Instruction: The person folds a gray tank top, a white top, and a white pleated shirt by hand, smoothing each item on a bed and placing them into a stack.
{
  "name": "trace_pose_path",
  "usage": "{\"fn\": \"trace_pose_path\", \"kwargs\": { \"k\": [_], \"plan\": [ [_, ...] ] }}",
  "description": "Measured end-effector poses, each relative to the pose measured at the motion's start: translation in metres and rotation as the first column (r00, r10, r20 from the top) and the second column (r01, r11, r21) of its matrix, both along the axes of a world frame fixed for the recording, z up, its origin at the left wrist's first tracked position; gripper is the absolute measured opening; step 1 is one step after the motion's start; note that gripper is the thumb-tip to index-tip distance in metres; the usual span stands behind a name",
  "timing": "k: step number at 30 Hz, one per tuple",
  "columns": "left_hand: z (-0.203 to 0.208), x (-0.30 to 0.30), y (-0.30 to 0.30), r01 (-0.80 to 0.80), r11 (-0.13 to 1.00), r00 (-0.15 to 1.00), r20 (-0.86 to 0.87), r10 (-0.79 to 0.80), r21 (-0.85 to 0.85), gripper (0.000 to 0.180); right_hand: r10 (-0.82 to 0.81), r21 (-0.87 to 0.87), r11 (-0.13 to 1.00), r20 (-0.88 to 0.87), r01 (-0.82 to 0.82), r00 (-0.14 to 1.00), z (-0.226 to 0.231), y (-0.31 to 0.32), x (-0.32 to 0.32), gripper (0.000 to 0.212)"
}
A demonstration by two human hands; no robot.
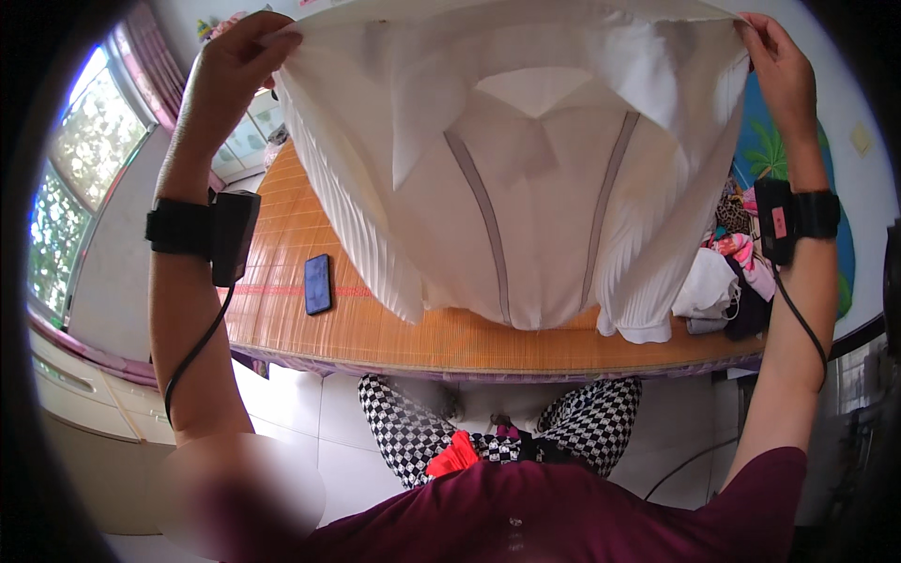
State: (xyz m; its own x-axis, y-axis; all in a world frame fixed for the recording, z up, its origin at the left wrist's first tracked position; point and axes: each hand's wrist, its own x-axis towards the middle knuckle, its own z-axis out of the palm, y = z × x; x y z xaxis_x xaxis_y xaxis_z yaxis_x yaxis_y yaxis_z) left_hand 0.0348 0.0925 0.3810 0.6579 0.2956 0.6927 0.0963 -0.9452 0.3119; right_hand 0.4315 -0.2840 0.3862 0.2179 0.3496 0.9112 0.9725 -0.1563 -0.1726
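Observation:
Stretched between both hands hangs a white blouse (pixel 526 206) with pleated sleeves and two thin grey strips down its body. My left hand (pixel 246 49) pinches its upper left corner, fingers closed on the cloth. At the upper right corner, my right hand (pixel 777 58) grips the fabric the same way. Both arms are raised and spread wide. The blouse's lower edge and sleeve ends reach down to the mat-covered bed (pixel 432 347); whether they rest on it I cannot tell. Part of the blouse's top edge runs out of the picture.
A dark phone (pixel 318 284) lies on the mat at left. To the right sits a heap of clothes (pixel 737 277), white, pink, black and patterned. A window (pixel 89 178) with curtains is at far left, above pale cabinets (pixel 94 413). Black devices (pixel 235 237) with cables are strapped to my forearms.

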Motion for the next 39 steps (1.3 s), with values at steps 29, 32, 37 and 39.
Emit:
{"fn": "trace_pose_path", "kwargs": {
  "k": [29,32,37,39],
  "plan": [
    [0.005,0.054,-0.125,0.297,0.949,0.928,0.265,-0.261,-0.106,0.018,0.561,-0.17,0.65,-0.55,-0.741,0.619,-0.016,0.112,-0.166,0.019],
    [-0.001,0.044,-0.148,0.256,0.921,0.964,0.14,-0.224,-0.294,0.023,0.498,-0.176,0.77,-0.435,-0.614,0.75,-0.019,0.115,-0.161,0.02],
    [-0.03,0.065,-0.152,0.298,0.91,0.954,0.073,-0.289,-0.288,0.041,0.499,-0.128,0.789,-0.435,-0.601,0.749,-0.021,0.12,-0.171,0.019],
    [-0.04,0.078,-0.145,0.341,0.897,0.939,0.146,-0.311,-0.28,0.043,0.507,-0.132,0.781,-0.436,-0.61,0.744,-0.021,0.118,-0.183,0.019]
  ]
}}
